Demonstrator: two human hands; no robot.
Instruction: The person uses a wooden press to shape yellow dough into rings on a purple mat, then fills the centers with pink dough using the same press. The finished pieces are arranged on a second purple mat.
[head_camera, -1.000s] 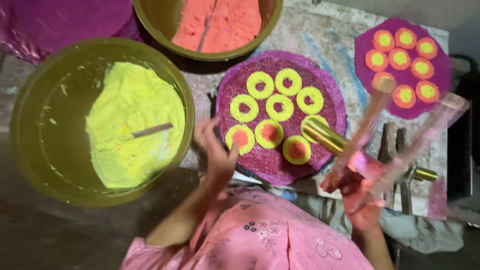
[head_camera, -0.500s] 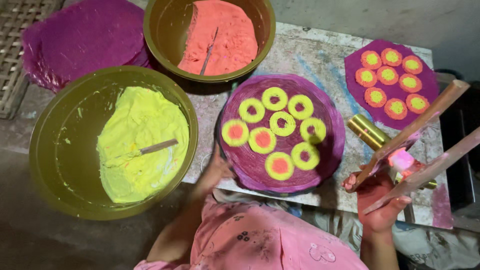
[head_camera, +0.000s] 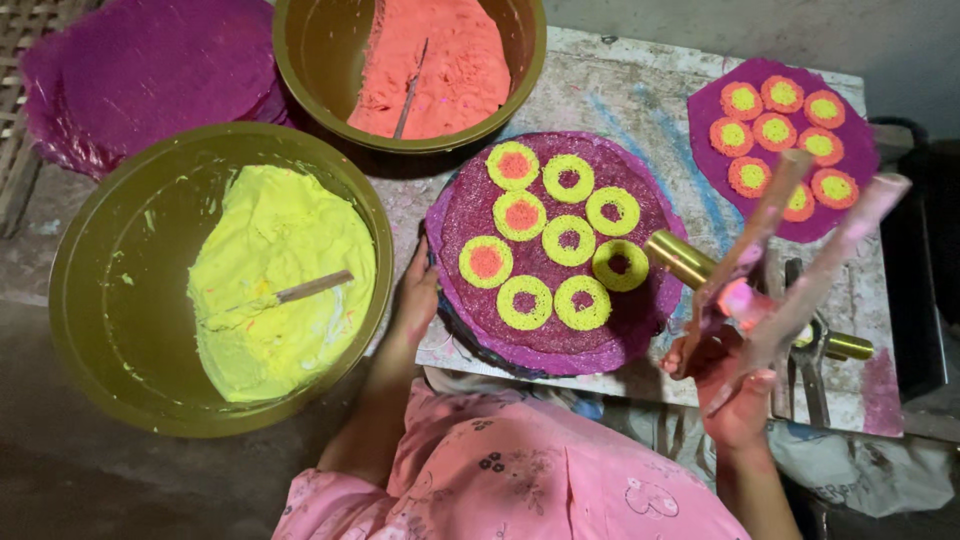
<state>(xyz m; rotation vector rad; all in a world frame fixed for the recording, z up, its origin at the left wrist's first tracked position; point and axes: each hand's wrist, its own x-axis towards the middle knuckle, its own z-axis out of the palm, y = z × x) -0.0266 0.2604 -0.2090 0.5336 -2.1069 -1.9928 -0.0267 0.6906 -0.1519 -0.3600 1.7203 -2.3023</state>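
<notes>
A round purple disc (head_camera: 640, 330) lies on the worn table, bearing several yellow paste rings (head_camera: 570, 240), three of them filled orange. My left hand (head_camera: 415, 300) rests against the disc's left edge, fingers on its rim. My right hand (head_camera: 730, 385) is raised at the disc's right side, closed around a pair of pink-stained sticks (head_camera: 800, 260) that slant up to the right. A brass tube (head_camera: 680, 258) lies just right of the rings, near my right hand.
A large olive bowl (head_camera: 110, 300) of yellow paste with a spatula sits at left. Another bowl (head_camera: 300, 50) with orange paste stands behind. A stack of purple discs (head_camera: 140, 70) is far left. A second decorated disc (head_camera: 860, 150) lies at back right.
The view has shifted. My left hand has moved from the rings down to the disc's left edge. My right hand still holds the sticks, now tilted more upright.
</notes>
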